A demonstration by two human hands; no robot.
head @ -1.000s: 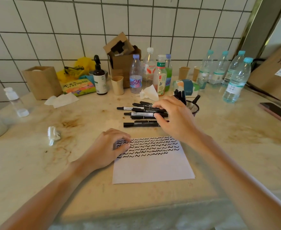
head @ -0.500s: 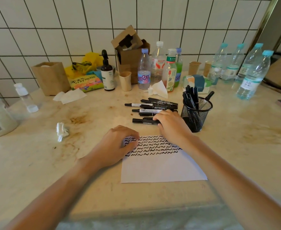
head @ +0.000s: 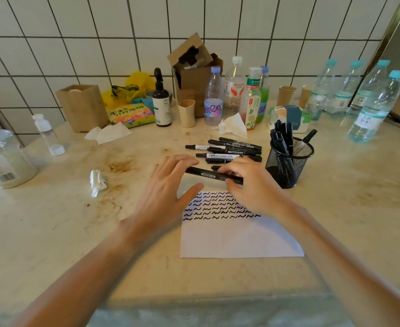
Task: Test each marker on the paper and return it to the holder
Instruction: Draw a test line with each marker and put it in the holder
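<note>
Holding one marker (head: 214, 175) in the right hand (head: 248, 182), pinched by curled fingers near its middle and right end. Kept level and off the table (head: 52, 232), just past the top edge of the paper (head: 236, 239), so that both ends can be reached.

Reaching in with the left hand (head: 168, 182), wide open, fingers nearly straight and laid over the left end of the marker, thumb stuck out below and apart from it. No real grip there yet. Looks set to close on the cap and pull it off, with the right hand keeping the body from moving.

Lying flat under the hands, with rows of black squiggles across the top part and lots of white left lower down. Good room there for one more squiggle.

Waiting in a pile (head: 227, 149) on the table, just behind the hands, all on their sides with caps on. Most likely the ones not tested yet, kept near for a quick grab.

Standing just right of the right hand, near enough for a short drop: the holder (head: 288, 164), with a bunch (head: 281, 135) of markers poking up inside. Probably the ones already done.

Quite a way to go, judging by the pile.

Next, probably: cap off, small squiggle, cap back on tight, then into the holder.
</note>
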